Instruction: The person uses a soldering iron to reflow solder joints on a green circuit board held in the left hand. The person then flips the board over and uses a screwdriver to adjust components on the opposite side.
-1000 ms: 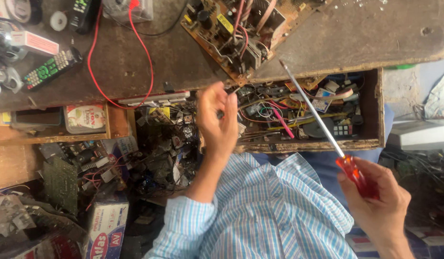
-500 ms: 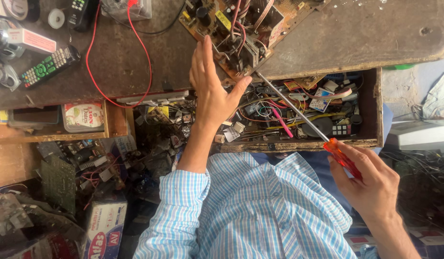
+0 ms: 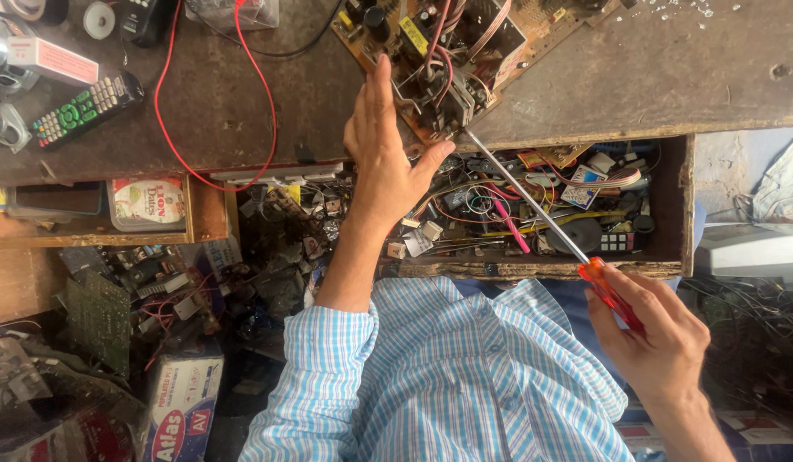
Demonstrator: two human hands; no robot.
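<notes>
A brown circuit board [image 3: 465,43] crowded with wires and parts lies on the dark worn workbench [image 3: 653,68]. My left hand [image 3: 383,150] reaches to its near left corner, fingers spread, touching the board's edge. My right hand [image 3: 653,338] grips the red handle of a long screwdriver [image 3: 533,205]. The metal shaft slants up and left, and its tip rests at the board's near edge. My striped blue sleeve fills the lower middle.
An open wooden drawer [image 3: 679,205] full of wires and small parts lies under the shaft. A red cable [image 3: 161,111], a black remote [image 3: 84,107] and tape rolls [image 3: 97,17] sit on the bench at left. Boxes and boards clutter the floor at lower left.
My left hand moved up from the drawer front onto the circuit board's corner. My right hand brought the screwdriver left, so its tip reached the board's edge.
</notes>
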